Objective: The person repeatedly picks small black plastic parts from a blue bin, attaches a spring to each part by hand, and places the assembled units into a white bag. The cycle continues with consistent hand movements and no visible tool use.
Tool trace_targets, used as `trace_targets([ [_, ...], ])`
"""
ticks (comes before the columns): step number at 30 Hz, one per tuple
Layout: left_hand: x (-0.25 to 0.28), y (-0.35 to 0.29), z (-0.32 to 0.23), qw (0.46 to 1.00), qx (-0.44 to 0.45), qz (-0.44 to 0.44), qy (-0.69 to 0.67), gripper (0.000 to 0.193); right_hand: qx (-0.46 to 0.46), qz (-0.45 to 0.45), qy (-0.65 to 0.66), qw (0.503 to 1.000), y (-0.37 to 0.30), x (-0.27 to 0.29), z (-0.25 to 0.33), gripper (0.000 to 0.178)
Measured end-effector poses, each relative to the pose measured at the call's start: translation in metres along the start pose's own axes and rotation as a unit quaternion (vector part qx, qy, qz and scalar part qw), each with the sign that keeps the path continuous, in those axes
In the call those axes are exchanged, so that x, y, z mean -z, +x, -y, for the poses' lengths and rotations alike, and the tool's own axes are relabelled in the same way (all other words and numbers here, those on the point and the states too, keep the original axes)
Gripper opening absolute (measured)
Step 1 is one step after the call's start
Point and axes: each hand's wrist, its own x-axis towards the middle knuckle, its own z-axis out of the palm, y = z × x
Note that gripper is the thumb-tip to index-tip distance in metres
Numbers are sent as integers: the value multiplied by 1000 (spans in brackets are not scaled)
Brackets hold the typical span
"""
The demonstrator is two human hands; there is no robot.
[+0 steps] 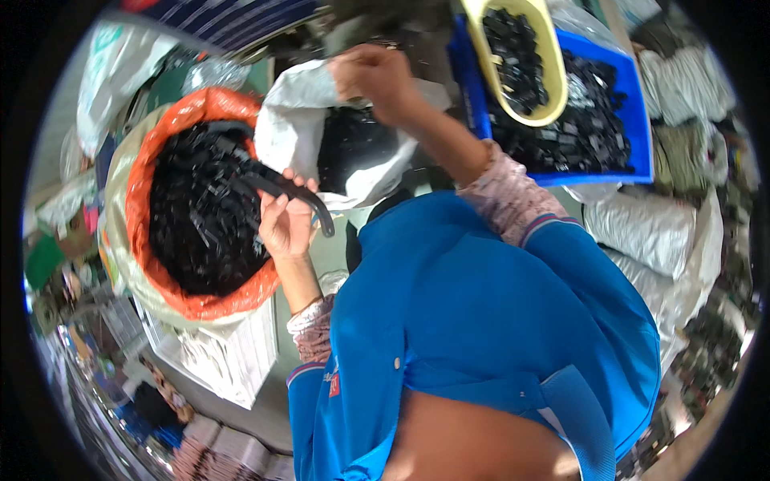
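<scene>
My left hand [286,222] is closed around a long, curved black plastic piece [319,210]. The piece slants over the near right rim of an orange-lined sack [210,309], which is filled with dark plastic parts [200,216]. My right hand [375,78] is bent into a closed shape above the far rim of a white sack [282,112]. Whether its fingers pinch the sack's edge or a small part is hidden. Inside the white sack lie dark pieces [353,148], too blurred to name.
A blue bin [646,120] of black parts stands at the far right, with a yellow oval tub [556,80] of similar parts on it. White bundles [642,232] are piled at the right. A white crate [241,361] sits below the orange-lined sack.
</scene>
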Motion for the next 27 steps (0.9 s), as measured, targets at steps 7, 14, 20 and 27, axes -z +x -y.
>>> trace_targets([
  [7, -44, 11, 57, 984, 107, -10, 141, 15, 273, 13, -460, 845, -26, 32, -15, 16],
  [14, -86, 16, 139, 941, 175, 29, 288, 14, -10, -91, -722, 686, -190, 169, 85, 16],
  [20, -141, 26, 214, 910, 242, 101, 321, 25, -107, -21, -811, 575, -185, 253, 111, 26],
  [27, -187, 32, 243, 837, 272, 178, 440, 34, 46, 145, -560, 815, -205, 227, 164, 33],
])
